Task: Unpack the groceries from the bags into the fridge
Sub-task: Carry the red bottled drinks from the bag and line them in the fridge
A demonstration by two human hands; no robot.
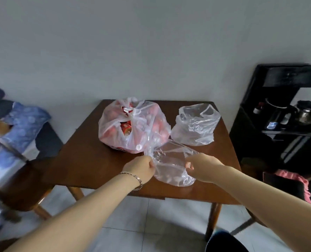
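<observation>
I pinch the rim of the clear bag (171, 171) with both hands. The curled fingers of my left hand (142, 168) hold one edge, and my right hand (200, 167) grips the opposite edge. I pull the two apart so the mouth gapes and I can see in. Whether anything lies inside, I cannot tell through the crinkled film. This bag sits just in front of the full bag (133, 126), on my side and touching its lower edge. The full bag, knotted and packed with red packets, rests on the table (89, 160) and looks like the real work ahead. A limp bag (196, 124) slumps just right of the full bag, seemingly emptied. No fridge shows near it.
</observation>
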